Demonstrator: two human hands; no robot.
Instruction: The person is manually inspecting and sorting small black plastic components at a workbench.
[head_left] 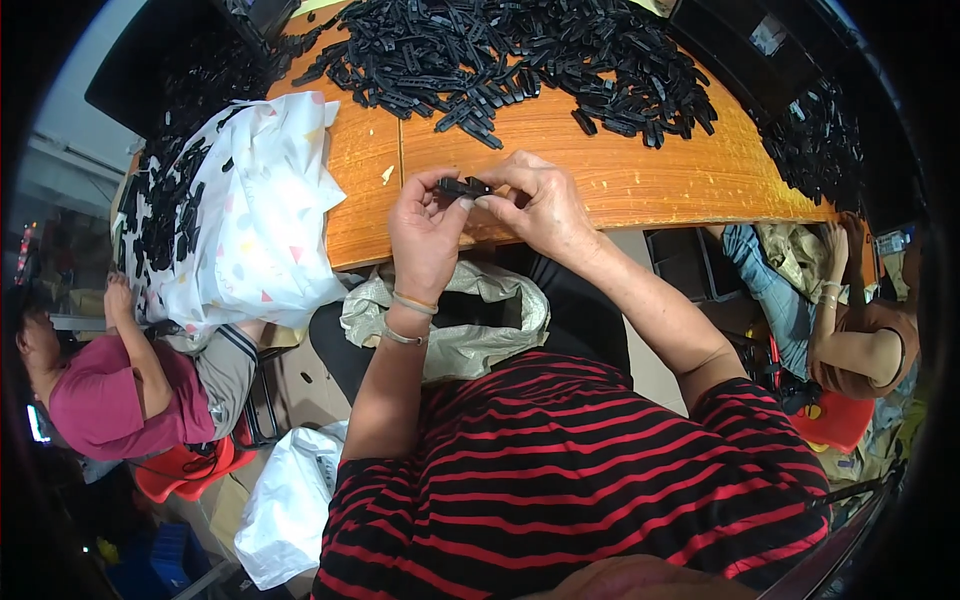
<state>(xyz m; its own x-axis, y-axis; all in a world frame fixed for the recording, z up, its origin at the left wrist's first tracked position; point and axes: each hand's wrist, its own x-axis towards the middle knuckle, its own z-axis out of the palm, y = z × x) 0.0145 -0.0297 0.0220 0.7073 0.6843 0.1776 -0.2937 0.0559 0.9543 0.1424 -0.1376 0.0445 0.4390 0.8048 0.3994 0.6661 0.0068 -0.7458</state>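
Note:
Both my hands meet over the near edge of the wooden table, holding a small black plastic part (pixel 463 188) between them. My left hand (pixel 430 225) pinches its left end between thumb and fingers. From the other side, the thumb and fingers of my right hand (pixel 540 200) close on the right end. The exact kind of the part cannot be made out. Farther back lies a wide pile of similar narrow black parts (pixel 430 60). Below my hands, an open woven sack (pixel 375 315) rests on my lap, its inside dark.
The wooden table (pixel 640 180) curves around in front. A white patterned plastic sheet (pixel 270 200) hangs over its left side, with black parts (pixel 165 215) beyond. At right lie more black parts (pixel 815 145) by dark bins. One person sits at each side. A white bag (pixel 290 500) stands at lower left.

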